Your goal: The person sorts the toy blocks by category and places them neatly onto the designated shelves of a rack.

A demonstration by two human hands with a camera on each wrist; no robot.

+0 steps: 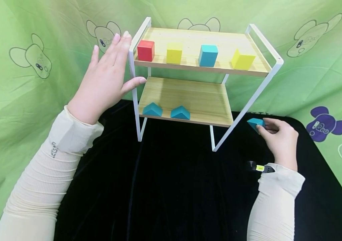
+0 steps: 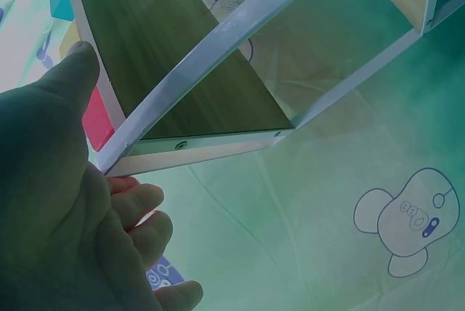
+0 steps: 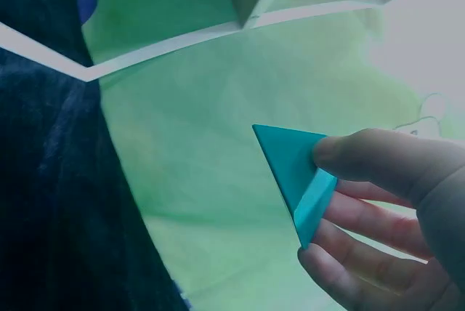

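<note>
While a green cartoon-print cloth (image 1: 38,100) hangs behind and a black surface (image 1: 174,194) spreads below, a white-framed two-tier wooden shelf (image 1: 201,97) stands at centre. Against its left frame, the left hand (image 1: 107,77) rests flat with fingers straight, thumb touching the post, holding nothing. To the right of the shelf, low over the surface, the right hand (image 1: 279,139) pinches a teal triangular block (image 1: 254,123) between thumb and fingertips. Red, yellow, teal and yellow cubes (image 1: 145,50) line the top tier; two teal wedges (image 1: 166,111) sit on the lower one.
</note>
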